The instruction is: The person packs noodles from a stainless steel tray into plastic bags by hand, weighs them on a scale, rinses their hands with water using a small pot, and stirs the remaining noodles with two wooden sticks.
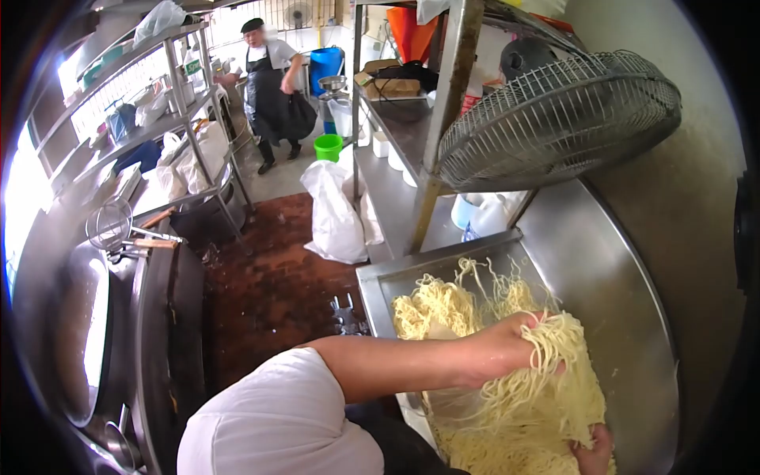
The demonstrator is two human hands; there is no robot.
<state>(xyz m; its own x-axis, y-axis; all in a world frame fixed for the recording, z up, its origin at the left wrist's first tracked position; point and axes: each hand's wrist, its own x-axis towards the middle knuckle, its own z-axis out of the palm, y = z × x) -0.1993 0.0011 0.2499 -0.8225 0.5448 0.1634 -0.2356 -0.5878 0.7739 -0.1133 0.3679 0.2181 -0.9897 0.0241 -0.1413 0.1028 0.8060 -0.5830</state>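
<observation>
Noodles (571,388) look soft and slippery, best cradled from beneath, the left hand (503,350) curled around a clump, the right hand (594,455) below it too hidden to tell its grip.

We could make out only white lettering, seemingly beginning "Sp", on a small green label (192,67) at the far end of the metal rack (162,127), its remaining letters unclear.
</observation>
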